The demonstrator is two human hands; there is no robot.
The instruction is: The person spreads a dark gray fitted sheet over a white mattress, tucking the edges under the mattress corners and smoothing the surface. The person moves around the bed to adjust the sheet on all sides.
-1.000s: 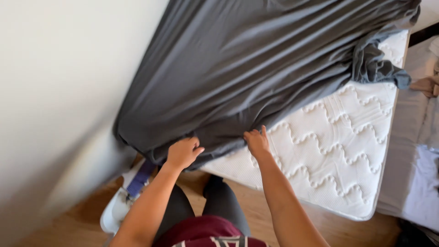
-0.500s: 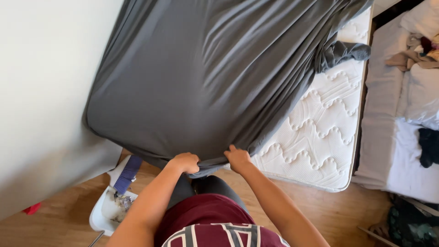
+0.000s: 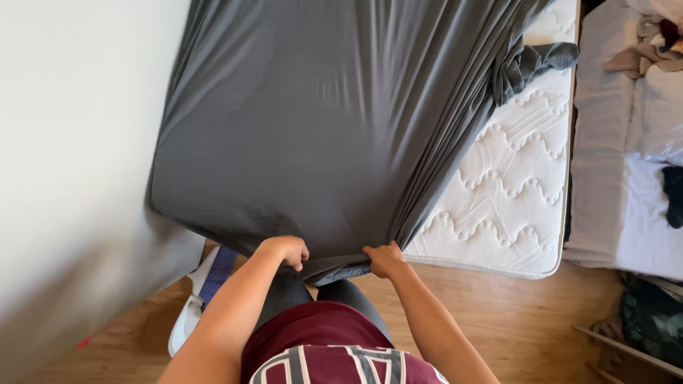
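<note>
From the head camera I see both hands at the foot edge of the bed. My left hand (image 3: 287, 250) is curled into a fist, its fingers pinching the hem of the dark grey fitted sheet (image 3: 320, 135). My right hand (image 3: 385, 259) grips the same hem just beside it, fingers closed over the fabric; a short bunched fold of sheet runs between the two hands.

The sheet covers most of the white quilted mattress (image 3: 512, 192). Its left corner is wrapped over the mattress next to the pale wall (image 3: 71, 156). On the right side the mattress is bare, and a loose sheet corner (image 3: 533, 60) lies crumpled on it near the far end. Tension creases fan from my right hand toward that corner.

A wooden floor (image 3: 526, 320) lies below. A white object with a blue strap (image 3: 206, 284) sits by the wall, possibly a small appliance; I cannot identify it.
</note>
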